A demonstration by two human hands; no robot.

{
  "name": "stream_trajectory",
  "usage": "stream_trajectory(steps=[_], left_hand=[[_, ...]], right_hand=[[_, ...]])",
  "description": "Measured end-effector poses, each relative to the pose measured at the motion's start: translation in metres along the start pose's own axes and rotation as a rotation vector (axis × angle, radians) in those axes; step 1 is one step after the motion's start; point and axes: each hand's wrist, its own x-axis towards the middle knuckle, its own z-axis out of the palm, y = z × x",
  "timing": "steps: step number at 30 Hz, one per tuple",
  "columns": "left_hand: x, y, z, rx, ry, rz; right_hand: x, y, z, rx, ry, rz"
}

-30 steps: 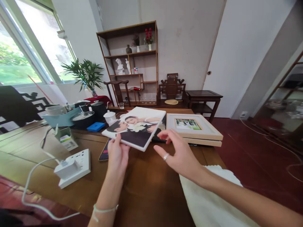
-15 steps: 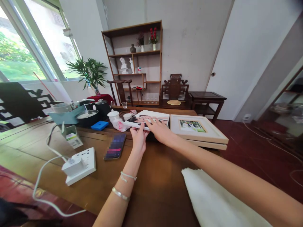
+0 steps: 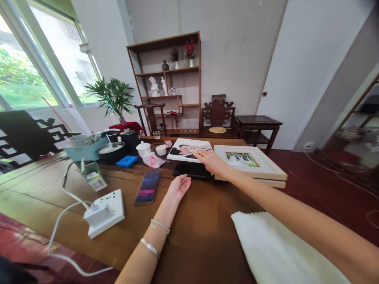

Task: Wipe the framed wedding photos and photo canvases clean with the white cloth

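A photo print [image 3: 186, 149] of a couple lies flat on a dark slab [image 3: 192, 170] at the far side of the wooden table [image 3: 192, 232]. My right hand [image 3: 211, 161] is stretched out with flat, open fingers resting on the print's right edge. My left hand [image 3: 179, 186] lies on the table nearer to me, palm up and fingers loose, holding nothing. It sits just right of a phone [image 3: 147, 187]. Two stacked framed pictures [image 3: 250, 162] lie right of the print.
A white cloth [image 3: 281, 252] covers the near right of the table. A white power strip [image 3: 105, 207] with a cable sits at the left, with a small box [image 3: 94, 176] behind it. Tea ware, a blue tray [image 3: 84, 148] and white cups [image 3: 144, 148] crowd the far left.
The print went from held up in my left hand to lying flat farther back on the table. My left hand let go and drew back; my right hand stays on the print.
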Motion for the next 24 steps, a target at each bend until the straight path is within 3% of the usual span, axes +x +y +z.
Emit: stream_trajectory(steps=[8, 16, 20, 24], left_hand=[[-0.014, -0.006, -0.006, -0.051, -0.006, 0.065], [-0.046, -0.014, -0.037, -0.029, 0.157, 0.246], [-0.071, -0.021, -0.052, -0.079, 0.158, 0.333], [-0.098, -0.022, -0.071, -0.097, 0.268, 0.416]], right_hand=[[-0.004, 0.012, -0.005, 0.002, 0.030, 0.025], [-0.010, 0.014, 0.004, 0.041, 0.025, 0.058], [-0.006, 0.013, 0.007, 0.050, 0.006, 0.051], [-0.001, 0.014, 0.012, 0.053, -0.019, 0.053]])
